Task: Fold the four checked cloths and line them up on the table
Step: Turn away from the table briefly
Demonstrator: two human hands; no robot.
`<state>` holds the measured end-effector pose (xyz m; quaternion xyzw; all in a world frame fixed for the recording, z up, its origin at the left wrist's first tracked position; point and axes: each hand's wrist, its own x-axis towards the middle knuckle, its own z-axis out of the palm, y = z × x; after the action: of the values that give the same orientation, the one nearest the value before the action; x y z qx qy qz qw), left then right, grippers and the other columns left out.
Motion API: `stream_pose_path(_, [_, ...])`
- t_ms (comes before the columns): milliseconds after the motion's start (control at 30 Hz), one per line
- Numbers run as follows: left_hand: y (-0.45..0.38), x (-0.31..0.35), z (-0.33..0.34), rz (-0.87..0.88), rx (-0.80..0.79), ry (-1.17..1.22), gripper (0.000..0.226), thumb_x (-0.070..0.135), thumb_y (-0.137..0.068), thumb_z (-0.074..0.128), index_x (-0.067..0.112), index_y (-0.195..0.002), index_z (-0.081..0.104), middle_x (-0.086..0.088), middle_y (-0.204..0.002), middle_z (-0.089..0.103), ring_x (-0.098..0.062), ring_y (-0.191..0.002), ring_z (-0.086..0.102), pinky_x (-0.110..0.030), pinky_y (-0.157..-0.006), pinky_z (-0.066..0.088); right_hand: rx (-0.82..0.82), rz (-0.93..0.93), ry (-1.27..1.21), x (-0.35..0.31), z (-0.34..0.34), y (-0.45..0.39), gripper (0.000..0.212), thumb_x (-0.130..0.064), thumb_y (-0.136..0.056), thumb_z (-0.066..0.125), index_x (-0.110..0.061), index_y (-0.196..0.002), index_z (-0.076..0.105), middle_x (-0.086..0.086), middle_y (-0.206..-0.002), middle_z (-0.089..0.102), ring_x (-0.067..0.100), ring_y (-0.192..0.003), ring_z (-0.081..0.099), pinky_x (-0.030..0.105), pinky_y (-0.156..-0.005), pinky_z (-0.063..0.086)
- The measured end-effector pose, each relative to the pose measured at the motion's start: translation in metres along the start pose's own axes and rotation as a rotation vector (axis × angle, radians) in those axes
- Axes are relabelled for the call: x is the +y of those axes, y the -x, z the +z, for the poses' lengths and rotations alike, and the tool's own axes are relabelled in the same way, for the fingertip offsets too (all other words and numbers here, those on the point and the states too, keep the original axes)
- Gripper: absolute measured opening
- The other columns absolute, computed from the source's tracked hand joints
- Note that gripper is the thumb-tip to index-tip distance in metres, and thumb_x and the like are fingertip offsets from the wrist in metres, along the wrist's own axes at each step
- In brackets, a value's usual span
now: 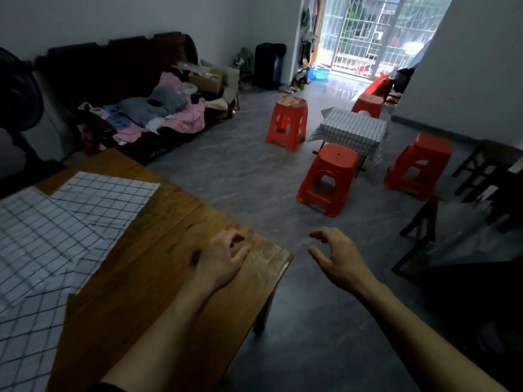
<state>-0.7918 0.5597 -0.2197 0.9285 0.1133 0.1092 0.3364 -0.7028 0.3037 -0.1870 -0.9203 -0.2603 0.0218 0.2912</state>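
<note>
white checked cloths (56,230) with thin dark grid lines lie flat and overlapping on the left part of the wooden bench (169,278), their long sides running from the near left edge toward the far corner. the left hand (223,258) rests on the bench, its grip loosely curled, grasping nothing. the right hand (336,257) hangs over the floor, grip released.

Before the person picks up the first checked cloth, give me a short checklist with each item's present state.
1. Left hand free: ok, it rests on the wooden table holding nothing.
2. Right hand free: ok, open over the floor.
3. Checked cloths on the table: ok, lying unfolded and overlapping.
4. Four cloths present: cannot tell, edges run out of view.
5. Bare table space for folding: ok, beside the cloths.
6. Small dark object by the left hand: cannot tell what it is.
</note>
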Motion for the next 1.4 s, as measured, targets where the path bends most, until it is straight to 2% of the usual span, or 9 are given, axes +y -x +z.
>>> stream_pose_path(167, [-0.067,0.018,0.022,0.026,-0.053,-0.039,0.022,0.031,-0.092,0.065,0.018,-0.11,0.063,0.002,-0.106,0.062,-0.011,-0.096,0.057,-0.02,-0.079,0.043,0.01,0.023,-0.036,0.042,-0.011,-0.045,0.03,-0.028,-0.09,0.067,-0.019,-0.119,0.061,-0.003,-0.115,0.057,0.008,-0.104,0.053,0.02,-0.087,0.039])
stream_pose_path(433, [-0.175,0.048,0.072,-0.087,-0.012,-0.166,0.025,0.033,-0.093,0.064,0.019,-0.113,0.061,0.005,-0.106,0.057,-0.011,-0.095,0.055,-0.023,-0.078,0.043,0.011,-0.047,-0.15,0.131,-0.026,-0.158,0.029,-0.025,-0.09,0.068,-0.015,-0.117,0.062,0.002,-0.112,0.06,0.013,-0.104,0.056,0.025,-0.09,0.044])
stream_pose_path(600, [-0.237,0.075,0.103,-0.218,0.046,-0.204,0.024,0.032,-0.091,0.067,0.018,-0.11,0.064,0.0,-0.108,0.064,-0.011,-0.092,0.057,-0.024,-0.077,0.042,-0.093,-0.112,-0.173,0.179,-0.039,-0.232,0.031,-0.03,-0.091,0.066,-0.017,-0.118,0.061,0.001,-0.115,0.059,0.015,-0.108,0.056,0.031,-0.094,0.047])
stream_pose_path(733, [-0.276,0.093,0.115,-0.285,0.106,-0.202,0.023,0.032,-0.091,0.067,0.018,-0.109,0.063,0.002,-0.106,0.062,-0.008,-0.092,0.053,-0.021,-0.078,0.039,-0.166,-0.155,-0.193,0.201,-0.051,-0.291,0.033,-0.029,-0.092,0.065,-0.015,-0.121,0.06,0.002,-0.118,0.059,0.015,-0.11,0.056,0.027,-0.093,0.044])
stream_pose_path(900, [-0.317,0.075,0.11,-0.393,0.226,-0.177,0.019,0.028,-0.089,0.068,0.014,-0.103,0.066,-0.001,-0.102,0.065,-0.016,-0.094,0.059,-0.024,-0.08,0.042,-0.173,-0.229,-0.272,0.201,-0.051,-0.359,0.032,-0.024,-0.091,0.066,-0.015,-0.121,0.06,-0.001,-0.115,0.06,0.01,-0.105,0.056,0.02,-0.084,0.04])
stream_pose_path(1133, [-0.387,0.003,0.105,-0.511,0.384,-0.125,0.022,0.027,-0.088,0.07,0.012,-0.104,0.065,-0.005,-0.101,0.066,-0.022,-0.096,0.06,-0.032,-0.083,0.047,-0.279,-0.351,-0.161,0.175,-0.008,-0.474,0.035,-0.031,-0.093,0.063,-0.019,-0.126,0.057,-0.003,-0.121,0.058,0.007,-0.108,0.053,0.02,-0.088,0.038])
stream_pose_path(1267, [-0.421,-0.051,0.091,-0.591,0.468,-0.045,0.02,0.031,-0.09,0.067,0.017,-0.103,0.063,-0.001,-0.102,0.064,-0.021,-0.099,0.06,-0.039,-0.085,0.052,-0.386,-0.438,-0.053,0.136,0.026,-0.549,0.036,-0.034,-0.095,0.06,-0.021,-0.128,0.055,-0.003,-0.124,0.056,0.009,-0.114,0.052,0.019,-0.093,0.038])
stream_pose_path(1400, [-0.449,-0.093,0.052,-0.652,0.616,-0.037,0.017,0.028,-0.089,0.068,0.017,-0.102,0.064,-0.001,-0.099,0.064,-0.019,-0.096,0.06,-0.039,-0.084,0.053,-0.451,-0.556,-0.035,0.072,0.057,-0.618,0.035,-0.037,-0.096,0.057,-0.024,-0.128,0.054,-0.005,-0.125,0.055,0.008,-0.114,0.051,0.019,-0.092,0.038])
